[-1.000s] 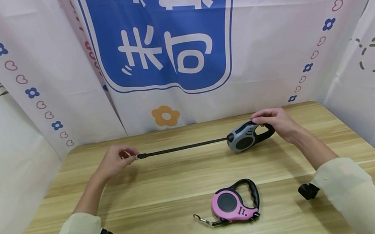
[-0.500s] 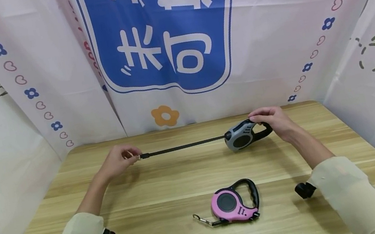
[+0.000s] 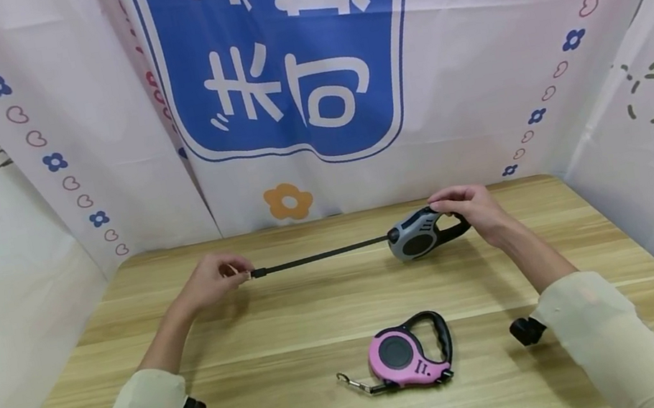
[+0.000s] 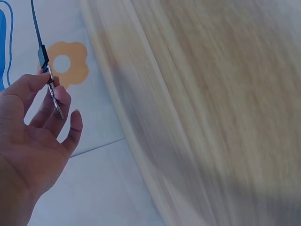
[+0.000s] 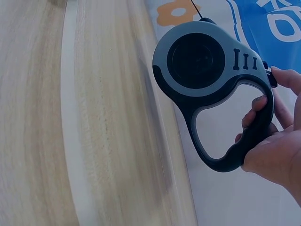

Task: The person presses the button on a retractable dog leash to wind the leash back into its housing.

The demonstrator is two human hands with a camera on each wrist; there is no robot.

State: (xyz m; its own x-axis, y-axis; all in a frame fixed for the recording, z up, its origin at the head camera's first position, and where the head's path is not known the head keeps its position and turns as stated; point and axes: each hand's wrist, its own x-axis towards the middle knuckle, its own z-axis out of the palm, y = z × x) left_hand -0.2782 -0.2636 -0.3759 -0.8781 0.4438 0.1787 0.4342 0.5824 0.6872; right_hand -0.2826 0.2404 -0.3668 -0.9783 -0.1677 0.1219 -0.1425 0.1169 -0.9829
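Note:
My right hand (image 3: 471, 209) grips the black handle of a grey retractable dog leash (image 5: 188, 35), its fingers through the handle loop and one digit at the button on top. Out of the casing runs a black strap (image 3: 326, 255), pulled straight across to the left. At its far end my left hand (image 3: 215, 279) pinches the metal clip (image 4: 54, 96) between thumb and fingers. A second retractable leash, pink with a black handle (image 3: 406, 354), lies on the table nearer the front, its metal clip pointing left.
The wooden table (image 3: 270, 403) stretches under both hands. Behind it hangs a white printed curtain (image 3: 460, 64) with a blue panel, and similar sheets close off both sides.
Both hands have drifted slightly inward, the left one to the right and the right one to the left. The strap between them has become a little shorter. The pink leash stays put.

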